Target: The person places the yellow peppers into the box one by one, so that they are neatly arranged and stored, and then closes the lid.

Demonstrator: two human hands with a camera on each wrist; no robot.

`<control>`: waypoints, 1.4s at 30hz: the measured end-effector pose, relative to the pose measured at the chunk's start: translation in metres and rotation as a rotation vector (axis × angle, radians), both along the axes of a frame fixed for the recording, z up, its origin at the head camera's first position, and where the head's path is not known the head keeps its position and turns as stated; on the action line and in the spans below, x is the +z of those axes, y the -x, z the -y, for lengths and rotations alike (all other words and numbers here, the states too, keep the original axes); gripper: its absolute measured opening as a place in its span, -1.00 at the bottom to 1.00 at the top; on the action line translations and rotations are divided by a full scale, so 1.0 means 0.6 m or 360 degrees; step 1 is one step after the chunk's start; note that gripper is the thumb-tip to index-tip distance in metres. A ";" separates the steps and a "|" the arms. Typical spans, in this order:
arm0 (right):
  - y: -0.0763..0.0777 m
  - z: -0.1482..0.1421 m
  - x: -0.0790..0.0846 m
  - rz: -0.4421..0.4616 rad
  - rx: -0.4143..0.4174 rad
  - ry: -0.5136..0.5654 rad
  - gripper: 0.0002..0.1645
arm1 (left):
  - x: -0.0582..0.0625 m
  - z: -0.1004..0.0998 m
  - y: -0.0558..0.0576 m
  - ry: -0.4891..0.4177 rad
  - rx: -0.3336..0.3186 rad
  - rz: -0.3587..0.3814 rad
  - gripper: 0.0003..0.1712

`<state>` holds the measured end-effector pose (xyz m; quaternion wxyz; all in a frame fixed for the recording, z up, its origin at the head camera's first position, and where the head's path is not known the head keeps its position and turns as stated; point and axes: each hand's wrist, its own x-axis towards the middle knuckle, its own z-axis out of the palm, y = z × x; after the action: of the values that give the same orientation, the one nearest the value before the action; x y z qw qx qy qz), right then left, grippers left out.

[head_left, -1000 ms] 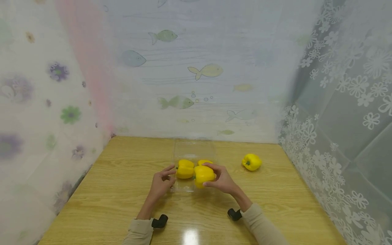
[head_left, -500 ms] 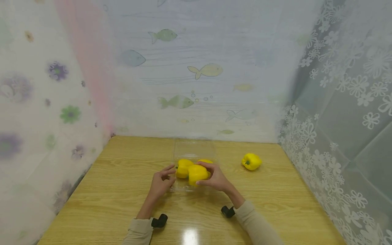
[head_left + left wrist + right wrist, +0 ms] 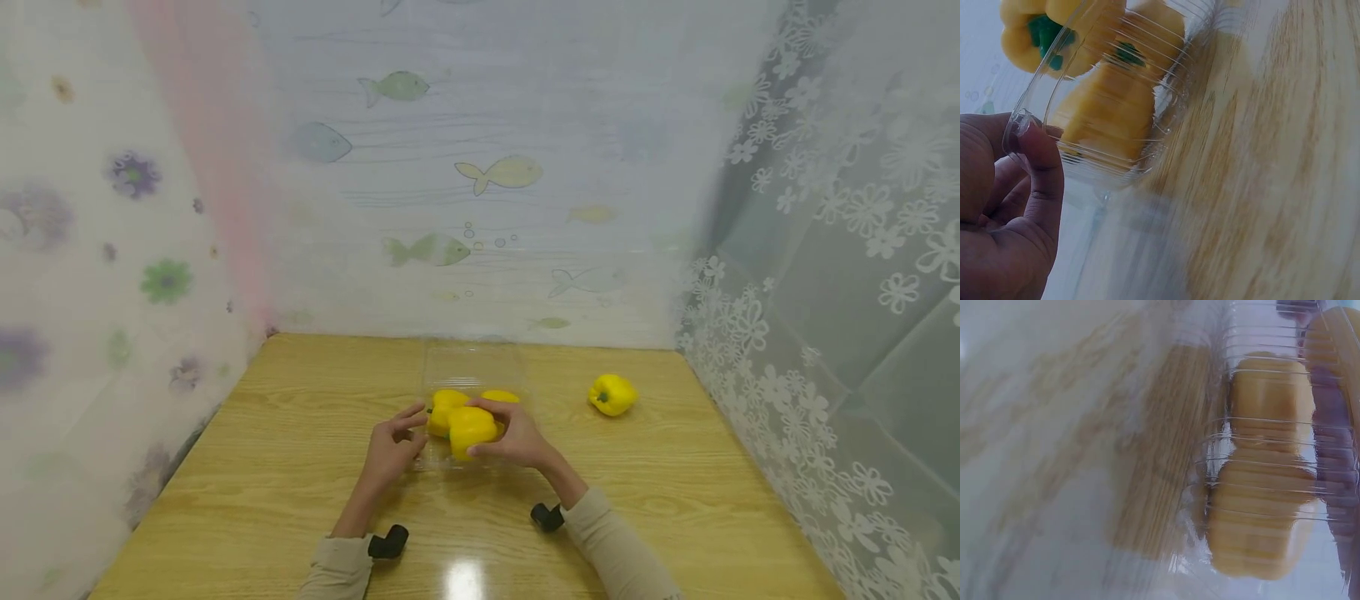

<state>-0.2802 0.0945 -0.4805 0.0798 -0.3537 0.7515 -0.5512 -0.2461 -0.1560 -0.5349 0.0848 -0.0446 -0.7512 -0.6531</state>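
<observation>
My left hand (image 3: 388, 450) pinches the near-left rim of a clear plastic clamshell container (image 3: 474, 362) between thumb and finger, as the left wrist view shows. Its lid stands raised at the back. Over the front of the container, my right hand (image 3: 517, 437) grips a yellow bell pepper (image 3: 472, 428), fingers behind and thumb in front. Inside lie two more yellow bell peppers: the left pepper (image 3: 442, 408) is partly covered by the held one, and the back-right pepper (image 3: 501, 395) is mostly hidden by my fingers. Through the wall, the right wrist view shows both peppers (image 3: 1263, 512) blurred.
Another yellow bell pepper (image 3: 613, 395) lies on the wooden table (image 3: 300, 400), right of the container. Printed curtains hang along the table's back, left and right edges. A black wrist mount (image 3: 388, 542) sits at each sleeve cuff.
My right hand has moved left with its bell pepper, which now covers more of the left pepper in the container. My left hand stays at the rim. The view has shifted slightly.
</observation>
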 end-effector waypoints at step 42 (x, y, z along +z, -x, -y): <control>0.030 0.019 -0.042 0.0143 0.0147 -0.0194 -0.21 | 0.059 -0.004 -0.036 0.0006 -0.0087 0.0024 -0.64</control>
<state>-0.2981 0.0830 -0.5057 0.1601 -0.3573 0.7622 -0.5156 -0.2247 -0.1533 -0.4997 0.0611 -0.0603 -0.7516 -0.6540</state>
